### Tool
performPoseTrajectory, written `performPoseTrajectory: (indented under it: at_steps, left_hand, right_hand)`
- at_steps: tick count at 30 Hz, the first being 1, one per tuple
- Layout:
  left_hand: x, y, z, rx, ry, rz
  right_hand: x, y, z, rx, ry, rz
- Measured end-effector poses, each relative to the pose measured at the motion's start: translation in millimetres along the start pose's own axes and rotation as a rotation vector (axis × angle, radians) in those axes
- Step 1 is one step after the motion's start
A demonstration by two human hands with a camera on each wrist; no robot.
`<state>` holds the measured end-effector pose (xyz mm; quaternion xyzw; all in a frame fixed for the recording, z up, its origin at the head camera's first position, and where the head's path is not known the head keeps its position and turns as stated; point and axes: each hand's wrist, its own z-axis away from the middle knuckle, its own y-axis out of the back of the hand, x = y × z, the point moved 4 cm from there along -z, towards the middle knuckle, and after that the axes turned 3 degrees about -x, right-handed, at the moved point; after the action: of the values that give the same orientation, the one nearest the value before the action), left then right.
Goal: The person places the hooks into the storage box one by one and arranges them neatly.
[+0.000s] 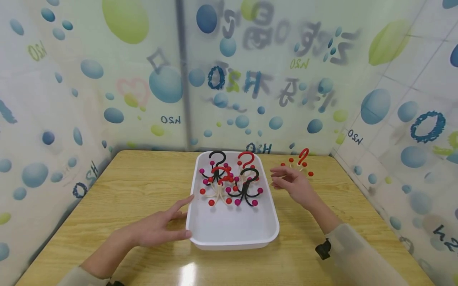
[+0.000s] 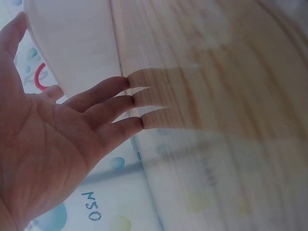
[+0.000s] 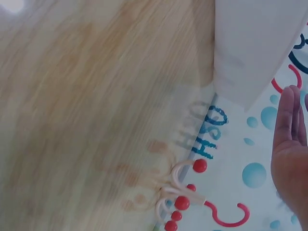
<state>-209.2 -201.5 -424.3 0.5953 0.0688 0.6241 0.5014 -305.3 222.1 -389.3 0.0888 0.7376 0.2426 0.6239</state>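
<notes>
Looks barely underway: one red-hooked hanger stands out on the tabletop near the far right edge, four more sit bunched at the far end of the white tray in the middle. Left hand, fingers straight, rests against the tray's near left corner; right hand, fingers loose and holding nothing, hovers just beside the lone hanger. So roughly one out, four left inside.
</notes>
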Motion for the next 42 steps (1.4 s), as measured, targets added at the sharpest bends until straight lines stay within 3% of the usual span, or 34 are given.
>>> performPoseTrajectory:
  at_steps: [14, 21, 37, 42]
  left_hand:
    - [-0.9, -0.1, -0.9, 0.000, -0.005, -0.004]
    - [-0.6, -0.2, -0.6, -0.004, -0.001, 0.005]
    - [0.1, 0.5, -0.8, -0.008, 0.007, 0.014]
    - [0.9, 1.2, -0.5, -0.006, 0.004, 0.004]
  right_hand:
    - [28, 47, 18, 0.041, -0.005, -0.006]
    - [34, 72, 17, 0.104, 0.013, -0.015]
    - [50, 115, -8, 0.207, -0.024, -0.009]
    - [53, 121, -23, 0.194, -0.060, 0.024]
